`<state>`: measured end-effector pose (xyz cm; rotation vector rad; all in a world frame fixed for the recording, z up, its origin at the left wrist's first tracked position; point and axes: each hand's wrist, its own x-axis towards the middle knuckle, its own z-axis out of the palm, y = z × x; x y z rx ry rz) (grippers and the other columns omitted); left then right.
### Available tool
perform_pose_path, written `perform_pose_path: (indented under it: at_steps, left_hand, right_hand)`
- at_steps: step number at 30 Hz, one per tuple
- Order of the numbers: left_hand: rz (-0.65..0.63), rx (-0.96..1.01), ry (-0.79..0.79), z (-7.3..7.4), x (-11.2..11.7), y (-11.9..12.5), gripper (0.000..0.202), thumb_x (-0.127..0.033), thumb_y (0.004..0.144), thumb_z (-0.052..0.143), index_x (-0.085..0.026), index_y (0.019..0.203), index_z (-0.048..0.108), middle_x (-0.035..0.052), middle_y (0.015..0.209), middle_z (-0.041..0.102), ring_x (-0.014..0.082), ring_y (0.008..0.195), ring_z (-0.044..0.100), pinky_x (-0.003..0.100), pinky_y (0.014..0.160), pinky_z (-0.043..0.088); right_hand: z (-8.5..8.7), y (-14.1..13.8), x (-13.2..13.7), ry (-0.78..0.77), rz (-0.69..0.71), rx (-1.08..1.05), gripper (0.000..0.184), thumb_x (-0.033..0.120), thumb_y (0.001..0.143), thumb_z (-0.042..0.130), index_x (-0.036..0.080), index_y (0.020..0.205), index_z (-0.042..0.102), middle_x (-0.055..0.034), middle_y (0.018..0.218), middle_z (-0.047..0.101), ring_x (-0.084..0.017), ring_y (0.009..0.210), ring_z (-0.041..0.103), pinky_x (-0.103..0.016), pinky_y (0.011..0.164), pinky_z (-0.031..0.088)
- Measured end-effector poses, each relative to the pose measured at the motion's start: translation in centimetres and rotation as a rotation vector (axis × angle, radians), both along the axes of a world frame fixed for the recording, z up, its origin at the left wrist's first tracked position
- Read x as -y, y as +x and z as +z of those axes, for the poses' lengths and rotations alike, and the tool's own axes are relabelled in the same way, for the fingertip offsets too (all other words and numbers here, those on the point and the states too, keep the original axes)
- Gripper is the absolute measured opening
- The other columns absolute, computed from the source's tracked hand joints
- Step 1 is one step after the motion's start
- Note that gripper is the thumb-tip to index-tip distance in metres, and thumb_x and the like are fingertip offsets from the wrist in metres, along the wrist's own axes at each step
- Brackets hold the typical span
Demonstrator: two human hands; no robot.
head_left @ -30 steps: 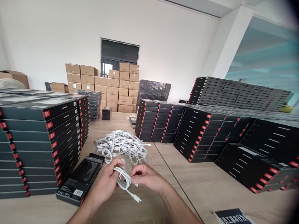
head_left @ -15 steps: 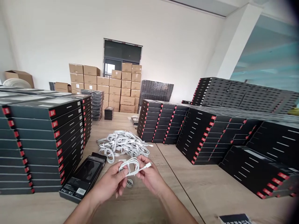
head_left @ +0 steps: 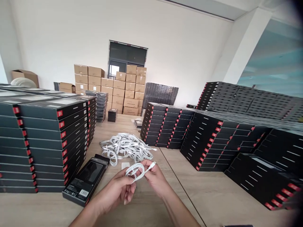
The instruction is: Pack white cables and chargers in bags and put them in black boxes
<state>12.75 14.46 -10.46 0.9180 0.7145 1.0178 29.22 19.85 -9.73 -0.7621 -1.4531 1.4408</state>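
A coiled white charging cable (head_left: 135, 170) is held up between both hands, above the table. My left hand (head_left: 121, 186) grips the left side of the coil, its lower fingers curled beneath. With its fingertips my right hand (head_left: 153, 176) pinches the other side, near a white connector that points up and right. Just beyond them lies a heap of similar white cables (head_left: 127, 146). A small white piece (head_left: 125, 165) rests on the table, partly behind the coil. Left of my left hand is a black box (head_left: 86, 179) with a flap at its far end.
Tall stacks of black boxes (head_left: 44, 138) with red labels rise on the left. More black box stacks (head_left: 203, 142) line the right side. Brown cartons (head_left: 118, 88) are piled by the far wall. A seam (head_left: 176, 176) runs along the wooden table (head_left: 189, 186).
Both hands and the coil have shifted slightly right in view. The coil has turned a little and its connector now points more upward. The whole scene has shifted slightly with the camera.
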Motion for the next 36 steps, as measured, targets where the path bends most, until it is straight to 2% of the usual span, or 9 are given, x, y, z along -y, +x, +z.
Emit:
perform_pose_path:
  at_steps: [3, 6, 10, 16, 19, 23, 27, 32, 36]
  left_hand:
    - [0.017, -0.043, 0.031, 0.0, 0.0, 0.2, 0.052, -0.052, 0.077, 0.067, -0.017, 0.113, 0.056, -0.0044, 0.063, 0.057, 0.0065, 0.041, 0.047, 0.018, 0.039, 0.024]
    - [0.129, -0.094, 0.061, -0.4, -0.3, 0.3, 0.055, -0.062, 0.076, 0.064, -0.017, 0.108, 0.058, -0.0053, 0.060, 0.054, 0.0056, 0.039, 0.043, 0.018, 0.039, 0.021]
    - [0.198, -0.155, 0.085, -0.9, -1.0, 0.2, 0.054, -0.064, 0.076, 0.062, -0.017, 0.104, 0.059, -0.0051, 0.059, 0.054, 0.0066, 0.039, 0.043, 0.018, 0.038, 0.023]
    - [0.298, -0.338, 0.248, -0.3, -0.7, -0.3, 0.023, -0.034, 0.076, 0.065, -0.019, 0.094, 0.064, 0.0037, 0.085, 0.065, 0.0166, 0.072, 0.060, 0.021, 0.052, 0.048]
    - [0.326, -0.403, 0.287, 0.5, -0.3, -0.3, 0.024, -0.026, 0.078, 0.058, -0.021, 0.101, 0.064, 0.0026, 0.082, 0.065, 0.0174, 0.070, 0.059, 0.023, 0.052, 0.049]
    - [0.304, -0.320, 0.228, 1.2, -0.2, -0.1, 0.027, -0.027, 0.079, 0.053, -0.020, 0.104, 0.063, 0.0022, 0.077, 0.064, 0.0157, 0.061, 0.056, 0.022, 0.046, 0.045]
    - [0.210, -0.233, 0.184, 1.2, -0.3, -0.4, 0.027, -0.038, 0.079, 0.060, -0.019, 0.098, 0.063, 0.0030, 0.079, 0.065, 0.0153, 0.062, 0.056, 0.024, 0.050, 0.047]
    - [0.121, -0.274, 0.183, 1.5, -0.2, -1.3, 0.030, -0.040, 0.077, 0.066, -0.019, 0.098, 0.063, 0.0040, 0.078, 0.065, 0.0188, 0.073, 0.061, 0.027, 0.057, 0.052]
    - [0.142, -0.357, 0.242, 1.3, -0.2, -1.3, 0.022, -0.034, 0.077, 0.062, -0.019, 0.093, 0.063, 0.0019, 0.079, 0.064, 0.0162, 0.068, 0.059, 0.026, 0.055, 0.051]
  right_hand:
    - [-0.1, 0.4, -0.3, 0.032, -0.020, 0.044, 0.029, 0.043, 0.068, 0.082, 0.018, 0.072, 0.069, -0.0002, 0.068, 0.066, -0.014, 0.066, 0.054, -0.028, 0.067, 0.041]
    - [0.2, 0.4, -0.1, 0.008, 0.041, -0.017, 0.030, 0.047, 0.070, 0.079, 0.019, 0.079, 0.073, -0.0022, 0.074, 0.069, -0.018, 0.074, 0.059, -0.031, 0.073, 0.044]
    - [0.9, -0.2, 0.6, 0.046, 0.053, 0.024, 0.031, 0.044, 0.072, 0.078, 0.020, 0.091, 0.074, -0.0024, 0.081, 0.070, -0.019, 0.078, 0.061, -0.033, 0.078, 0.046]
    - [1.0, -1.3, 1.2, 0.175, -0.046, 0.223, 0.026, 0.044, 0.079, 0.071, 0.018, 0.082, 0.075, -0.0006, 0.070, 0.067, -0.017, 0.067, 0.057, -0.029, 0.066, 0.045]
    - [0.8, -1.8, 1.4, 0.144, -0.054, 0.183, 0.027, 0.044, 0.078, 0.072, 0.019, 0.085, 0.075, -0.0004, 0.071, 0.068, -0.017, 0.065, 0.058, -0.029, 0.063, 0.048]
    - [0.6, -2.0, 1.6, 0.100, -0.115, 0.116, 0.031, 0.044, 0.073, 0.077, 0.020, 0.093, 0.074, -0.0023, 0.081, 0.071, -0.018, 0.066, 0.061, -0.030, 0.063, 0.051]
    - [0.7, -1.9, 1.6, 0.109, -0.110, 0.138, 0.031, 0.043, 0.073, 0.077, 0.021, 0.095, 0.074, -0.0010, 0.071, 0.070, -0.017, 0.061, 0.061, -0.030, 0.062, 0.051]
    - [0.7, -1.9, 1.8, 0.114, -0.030, 0.151, 0.032, 0.047, 0.078, 0.071, 0.020, 0.095, 0.074, 0.0000, 0.066, 0.068, -0.016, 0.053, 0.061, -0.029, 0.056, 0.049]
    - [0.3, -2.5, 1.4, 0.146, -0.059, 0.199, 0.039, 0.056, 0.085, 0.059, 0.019, 0.081, 0.072, 0.0014, 0.055, 0.064, -0.016, 0.050, 0.061, -0.028, 0.054, 0.047]
